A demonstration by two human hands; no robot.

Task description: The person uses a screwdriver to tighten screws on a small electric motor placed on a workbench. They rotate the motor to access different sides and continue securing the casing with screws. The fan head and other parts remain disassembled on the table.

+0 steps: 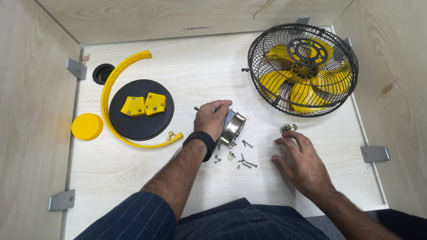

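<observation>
Head view, near edge of the desk first:

- Dark blue pinstriped trousers (pixel 249 222) of the person, at the near edge of the pale wood-grain desk (pixel 195 75).
- Right hand (pixel 302 162): flat on the desk toward the near right, palm down, fingers spread, holding nothing. Its fingertips lie just beside a small round silver metal fitting (pixel 288 129).
- Left hand (pixel 212 118): at mid-desk, black wristband (pixel 202 141) on the wrist, fingers curled closed over the top of a shiny silver metal motor housing (pixel 232 128), which it grips.
- Motor housing: lies just right of the left hand, tilted, its thin shaft (pixel 196 108) poking out leftward past the knuckles, so the long axis runs roughly left to right with a slant. The left hand is on it; the right hand is apart, to its right.
- Loose small silver screws and washers (pixel 242 159): scattered on the desk just nearer than the housing, between the two hands.
- Black wire fan guard with yellow blades inside (pixel 303 69): far right corner, lying face up.
- Black round flat base disc (pixel 141 110): left of centre, bearing two yellow square plastic blocks (pixel 143 105).
- Yellow curved plastic bracket (pixel 109 95): arcs around the disc's left and near sides.
- Yellow round plastic cap (pixel 87 126): near the left edge.
- Black round cable hole (pixel 102 73): far left corner.
- Small white rectangular label (pixel 195 28): on the far upright panel, print too small to read.
- Grey metal corner brackets (pixel 374 154): along the left and right edges.
</observation>
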